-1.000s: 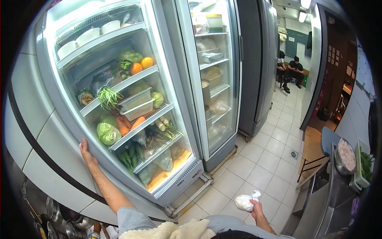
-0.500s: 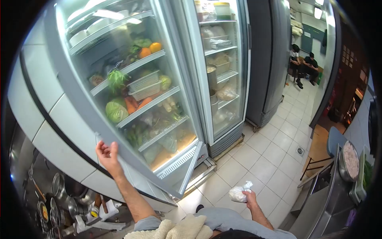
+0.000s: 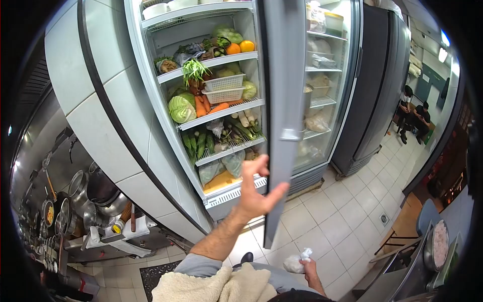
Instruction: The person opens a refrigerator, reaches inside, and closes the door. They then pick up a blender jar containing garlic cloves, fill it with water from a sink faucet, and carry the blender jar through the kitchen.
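My left hand (image 3: 254,194) is raised with its fingers apart in front of the upright fridge (image 3: 201,116). Its thumb overlaps the swung-out glass door (image 3: 288,90), seen nearly edge-on; I cannot tell whether they touch. Low at my right side, my right hand (image 3: 311,274) grips the knotted neck of a white plastic bag (image 3: 293,263), whose contents are hidden. The fridge shelves hold a cabbage (image 3: 182,108), carrots (image 3: 201,106), white baskets (image 3: 225,83), oranges (image 3: 246,46) and leafy greens.
Another glass-door fridge (image 3: 327,95) and a dark cabinet (image 3: 370,85) stand to the right. Pans and a stove area (image 3: 80,201) lie at left. A metal bowl (image 3: 436,246) sits on the right-hand counter. Two people (image 3: 417,118) sit at the far end.
The fridge door has swung wide open to the right, and my left hand has moved right with it. My view has turned left. My right hand still holds the bag.
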Motion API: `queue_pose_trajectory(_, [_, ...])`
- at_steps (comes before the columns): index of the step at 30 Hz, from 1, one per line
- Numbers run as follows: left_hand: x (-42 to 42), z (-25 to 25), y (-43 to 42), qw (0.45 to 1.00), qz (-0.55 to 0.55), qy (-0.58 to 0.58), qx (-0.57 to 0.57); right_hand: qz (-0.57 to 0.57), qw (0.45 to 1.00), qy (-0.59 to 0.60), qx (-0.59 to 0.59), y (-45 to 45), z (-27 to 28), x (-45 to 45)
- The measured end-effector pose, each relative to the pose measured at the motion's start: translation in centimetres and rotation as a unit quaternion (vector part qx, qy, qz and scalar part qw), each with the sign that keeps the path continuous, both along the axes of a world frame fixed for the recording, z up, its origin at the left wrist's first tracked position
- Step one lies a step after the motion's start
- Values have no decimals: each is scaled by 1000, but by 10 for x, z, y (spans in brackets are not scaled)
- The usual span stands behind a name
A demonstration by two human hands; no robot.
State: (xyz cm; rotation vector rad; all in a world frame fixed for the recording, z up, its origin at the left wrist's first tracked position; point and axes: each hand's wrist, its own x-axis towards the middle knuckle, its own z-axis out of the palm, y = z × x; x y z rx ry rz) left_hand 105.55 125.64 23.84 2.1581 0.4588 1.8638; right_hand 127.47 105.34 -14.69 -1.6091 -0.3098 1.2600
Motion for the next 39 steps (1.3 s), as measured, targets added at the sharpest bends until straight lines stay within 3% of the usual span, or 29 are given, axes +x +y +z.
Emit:
queue_pose_trajectory(3, [13,-2,-11,990,-106,88,-27,28,999,-10,-11,6,-1,-15])
queue_pose_trajectory(6, [11,4,-4,947,-229,225,-10,80,996,-42,6,23,-5,-34])
queue_pose_trajectory(9, [-12,1,13,914,-231,334,7,168,979,-114,3,51,-13,-55])
queue_pose_trajectory(11, [-38,-8,36,915,-220,338,5,214,941,-261,1,83,-28,-71])
queue_pose_trajectory(12, [-53,-12,49,922,-205,327,-30,223,960,-171,2,102,31,-91])
queue_pose_trajectory(14, [-87,-14,70,929,-183,298,-124,201,972,-114,44,148,46,-108])
queue_pose_trajectory(17, [-132,-18,101,955,-113,228,-155,153,977,-14,147,229,90,-123])
queue_pose_trajectory(18, [-144,-21,111,954,-113,231,-155,135,971,-47,193,259,119,-124])
queue_pose_trajectory(19, [-156,-25,120,959,-81,214,-165,117,961,-78,237,289,155,-125])
queue_pose_trajectory(23, [-192,-36,146,975,0,155,-159,-9,908,-1,419,382,339,-119])
queue_pose_trajectory(27, [-210,-52,169,980,111,69,-150,-64,750,39,657,452,499,-103])
queue_pose_trajectory(30, [-216,-57,195,976,182,9,-123,-106,625,-5,774,494,603,-88])
queue_pose_trajectory(32, [-218,-54,213,962,254,-32,-95,-188,501,-81,841,512,661,-93])
queue_pose_trajectory(35, [-221,-47,241,934,351,-40,-63,-263,347,-130,891,544,724,-93])
queue_pose_trajectory(37, [-222,-40,263,906,419,-38,-39,-349,281,-284,848,566,760,-88])
queue_pose_trajectory(38, [-223,-34,274,895,444,-37,-29,-477,241,-362,764,583,777,-89])
queue_pose_trajectory(39, [-224,-28,287,883,467,-36,-19,-521,204,-390,731,592,788,-93])
